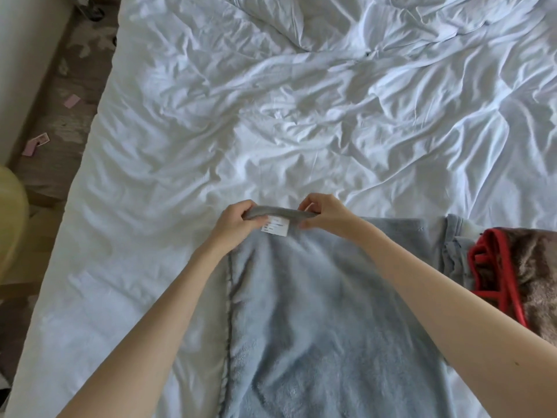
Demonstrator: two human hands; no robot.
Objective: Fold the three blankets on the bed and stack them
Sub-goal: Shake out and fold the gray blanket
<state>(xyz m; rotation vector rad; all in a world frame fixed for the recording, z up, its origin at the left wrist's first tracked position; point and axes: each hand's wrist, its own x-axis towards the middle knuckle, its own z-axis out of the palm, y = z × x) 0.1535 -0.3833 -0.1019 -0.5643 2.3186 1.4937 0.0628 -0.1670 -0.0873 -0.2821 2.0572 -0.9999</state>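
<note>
Left hand (233, 220), right hand (324, 215) pinching blue blanket (316, 312) edge (arms outstretched)

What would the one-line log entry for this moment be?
stage: folding grey blanket | left hand, right hand: pinch far edge by label | brown red-trimmed blanket: right, waiting

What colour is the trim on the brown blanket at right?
Red trim, clearest in the head view.

blanket (316, 312) on bed (211, 116), second blanket (530, 267) right
</note>
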